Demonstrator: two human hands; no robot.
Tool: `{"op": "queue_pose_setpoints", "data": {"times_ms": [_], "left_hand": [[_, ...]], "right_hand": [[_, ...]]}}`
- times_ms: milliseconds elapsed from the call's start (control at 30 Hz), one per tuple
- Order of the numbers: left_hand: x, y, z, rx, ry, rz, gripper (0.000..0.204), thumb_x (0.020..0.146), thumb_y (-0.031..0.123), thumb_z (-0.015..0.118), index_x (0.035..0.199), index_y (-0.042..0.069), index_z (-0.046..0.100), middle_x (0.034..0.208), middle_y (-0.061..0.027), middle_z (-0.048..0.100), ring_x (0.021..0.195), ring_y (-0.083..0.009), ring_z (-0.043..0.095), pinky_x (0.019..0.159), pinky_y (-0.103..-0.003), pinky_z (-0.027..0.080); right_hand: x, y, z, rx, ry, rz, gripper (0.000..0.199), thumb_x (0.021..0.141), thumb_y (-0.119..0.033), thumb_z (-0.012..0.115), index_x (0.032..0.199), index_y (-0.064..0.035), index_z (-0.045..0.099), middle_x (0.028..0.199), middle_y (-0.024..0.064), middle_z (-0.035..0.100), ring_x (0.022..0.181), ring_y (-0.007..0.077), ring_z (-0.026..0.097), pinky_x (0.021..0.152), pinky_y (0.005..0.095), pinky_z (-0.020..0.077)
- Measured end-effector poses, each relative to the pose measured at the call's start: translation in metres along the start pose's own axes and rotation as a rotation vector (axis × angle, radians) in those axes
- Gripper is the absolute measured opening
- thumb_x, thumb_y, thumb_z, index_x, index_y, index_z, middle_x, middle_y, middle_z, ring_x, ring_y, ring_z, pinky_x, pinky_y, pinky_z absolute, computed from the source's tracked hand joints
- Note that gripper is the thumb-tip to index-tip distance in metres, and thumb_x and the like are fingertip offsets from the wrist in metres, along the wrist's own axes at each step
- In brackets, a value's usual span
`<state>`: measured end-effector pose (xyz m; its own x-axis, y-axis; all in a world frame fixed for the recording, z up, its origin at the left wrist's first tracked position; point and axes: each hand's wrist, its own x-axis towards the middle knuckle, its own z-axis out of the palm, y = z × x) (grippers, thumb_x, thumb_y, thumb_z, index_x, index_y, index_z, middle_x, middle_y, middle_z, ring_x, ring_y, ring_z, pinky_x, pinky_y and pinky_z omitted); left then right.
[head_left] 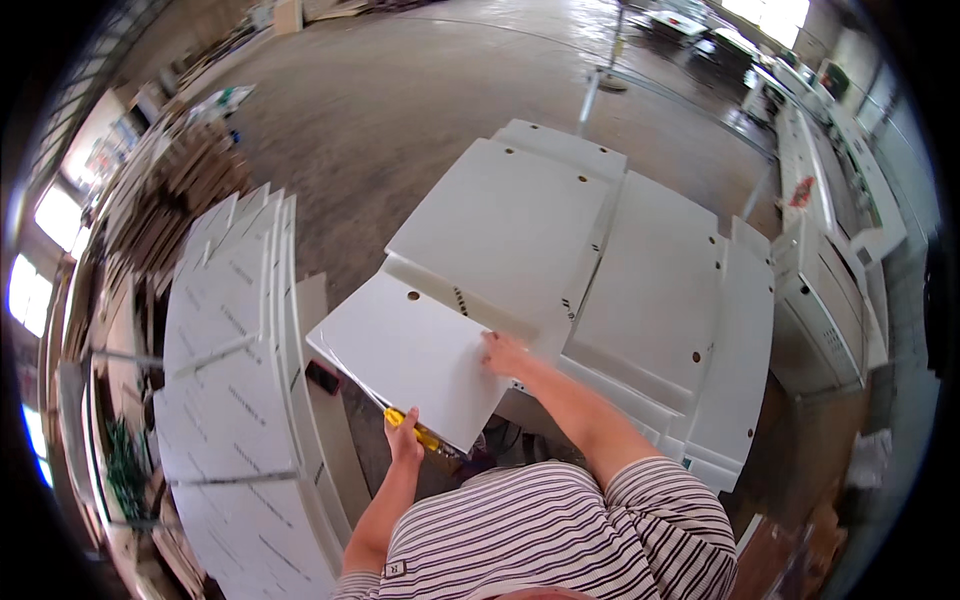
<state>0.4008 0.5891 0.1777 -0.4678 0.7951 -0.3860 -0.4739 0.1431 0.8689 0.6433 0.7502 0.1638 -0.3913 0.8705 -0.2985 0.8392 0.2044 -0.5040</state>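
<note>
in the head view, a white board [410,350] lies just off the middle, toward 8 o'clock, tilted slightly askew, with a small round hole [413,296] near its far edge. the left hand [403,437], toward 7 o'clock, is clenched around a yellow tool [428,441] right at the board's near-left edge. a thin white strip [345,366] curves along that same edge. the right hand [505,356], toward 5 o'clock and close to the middle, has its fingertips on the board by its right edge; whether the thumb grips the edge from below, i cannot tell.

past the board, toward 12 o'clock, sits a stack of larger white boards [500,225], and another white stack [645,285] lies beside it at 3 o'clock. a dark phone [322,377] is near the board at 8 o'clock. farther out that way stand white panels [215,405] with printed marks, and beyond them a green bundle [125,470]. a pile of brown wood [170,200] rises at 10 o'clock. a long pale machine [820,300] runs along the wall at 3 o'clock. the striped shirt [540,530] fills 6 o'clock, and the bare floor [400,75] spreads toward 11.
</note>
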Motion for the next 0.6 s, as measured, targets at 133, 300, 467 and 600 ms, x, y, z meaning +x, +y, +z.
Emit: {"op": "queue_pose_setpoints", "data": {"times_ms": [133,300,467,600], "left_hand": [[0.041,0.010,0.019,0.126,-0.126,-0.086,0.031,0.078,-0.008,0.064,0.103,0.006,0.051,0.089,0.0001,0.056,0.077,-0.0125,0.055,0.069,-0.026,0.047],[0.079,0.005,0.046,0.133,-0.202,-0.097,0.035,0.076,-0.009,0.064,0.105,0.005,0.050,0.091,-0.0006,0.058,0.077,-0.0125,0.056,0.070,-0.026,0.048],[0.098,0.005,0.108,0.144,-0.260,-0.091,0.033,0.078,-0.007,0.065,0.104,0.005,0.049,0.090,-0.0012,0.056,0.075,-0.0109,0.054,0.066,-0.025,0.046],[0.113,-0.023,0.155,0.157,-0.363,-0.053,0.024,0.080,-0.003,0.065,0.097,0.003,0.049,0.086,-0.0027,0.057,0.069,-0.0101,0.054,0.061,-0.024,0.045]], "right_hand": [[-0.004,-0.020,0.019,-0.199,0.111,-0.120,0.067,0.085,-0.043,0.056,0.139,-0.0104,0.033,0.142,0.0213,0.031,0.131,0.0392,0.032,0.104,0.0547,0.0303],[-0.009,-0.026,0.006,-0.152,0.078,0.051,0.065,0.091,-0.048,0.042,0.144,-0.0162,0.025,0.150,0.0193,0.018,0.139,0.0386,0.015,0.109,0.0580,0.0150],[-0.003,-0.011,-0.016,-0.160,0.161,0.135,0.064,0.092,-0.050,0.039,0.145,-0.0167,0.025,0.150,0.0190,0.017,0.140,0.0377,0.014,0.109,0.0583,0.0134],[0.009,0.011,-0.046,-0.152,0.171,0.160,0.065,0.093,-0.052,0.036,0.145,-0.0147,0.026,0.150,0.0192,0.017,0.140,0.0364,0.013,0.109,0.0584,0.0130]]}}
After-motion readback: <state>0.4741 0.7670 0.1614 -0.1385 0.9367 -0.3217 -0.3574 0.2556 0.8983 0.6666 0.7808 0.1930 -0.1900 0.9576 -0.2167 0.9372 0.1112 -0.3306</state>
